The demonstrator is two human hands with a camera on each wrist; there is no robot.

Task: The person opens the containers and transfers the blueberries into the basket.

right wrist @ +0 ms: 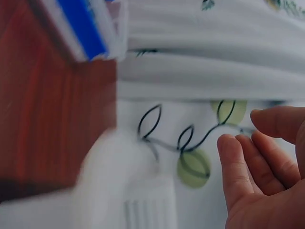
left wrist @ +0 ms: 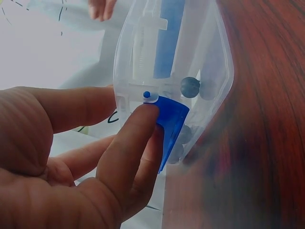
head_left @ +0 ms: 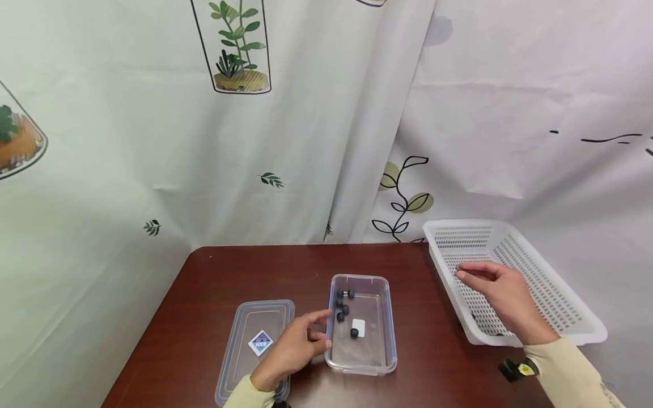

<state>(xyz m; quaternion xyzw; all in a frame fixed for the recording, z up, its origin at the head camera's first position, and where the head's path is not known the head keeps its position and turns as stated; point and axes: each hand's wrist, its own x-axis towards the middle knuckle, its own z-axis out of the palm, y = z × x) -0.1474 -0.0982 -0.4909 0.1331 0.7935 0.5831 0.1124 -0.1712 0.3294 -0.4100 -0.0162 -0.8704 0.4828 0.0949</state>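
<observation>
A clear plastic food container (head_left: 374, 362) holds several blueberries (head_left: 354, 333), mostly along its left side. My left hand (head_left: 301, 343) is at the container's left wall, and its fingertips hold the blue side latch (left wrist: 172, 125), as the left wrist view shows. Bent slightly at the fingers, my right hand (head_left: 502, 292) hovers over a white slotted basket (head_left: 541, 266). In the right wrist view a gap separates its thumb from its fingertips (right wrist: 228, 143), with nothing visible between them. A few dark bits show low in the basket, partly behind the right wrist.
The container's flat lid (head_left: 237, 345), with a blue and white label, lies on the brown table (head_left: 275, 272) left of the container, partly under the left forearm. A printed white curtain (head_left: 306, 141) hangs behind the table's back edge.
</observation>
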